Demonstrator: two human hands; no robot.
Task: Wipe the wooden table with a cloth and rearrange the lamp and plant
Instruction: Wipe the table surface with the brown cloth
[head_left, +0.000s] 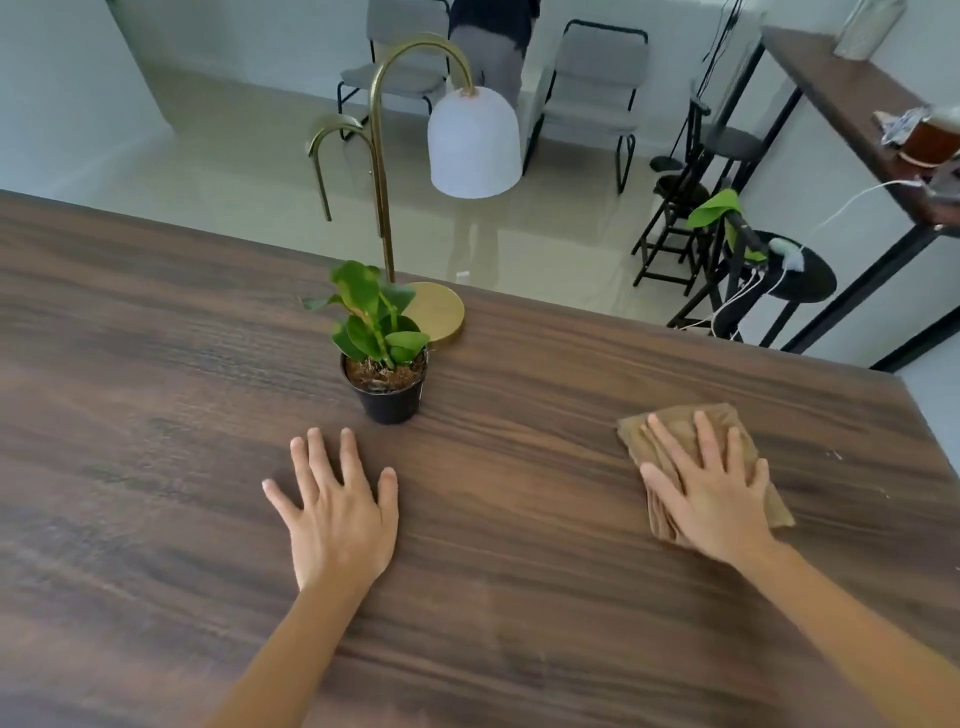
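A dark wooden table (156, 389) fills the lower view. A small green plant in a black pot (387, 384) stands near its middle. Just behind the pot, at the far edge, is a brass lamp (384, 171) with a round gold base (439, 312) and a white shade (474, 143). My left hand (337, 509) lies flat on the wood, fingers spread, a little in front of the pot and apart from it. My right hand (711, 493) presses flat on a folded brown cloth (670, 441) at the right side of the table.
Beyond the far edge are a pale floor, two grey chairs (592, 88) and a person standing by them (491, 47). Black stools (675, 228) and a round side table with cables (800, 275) stand at the right. A second wooden counter (841, 88) runs along the right wall.
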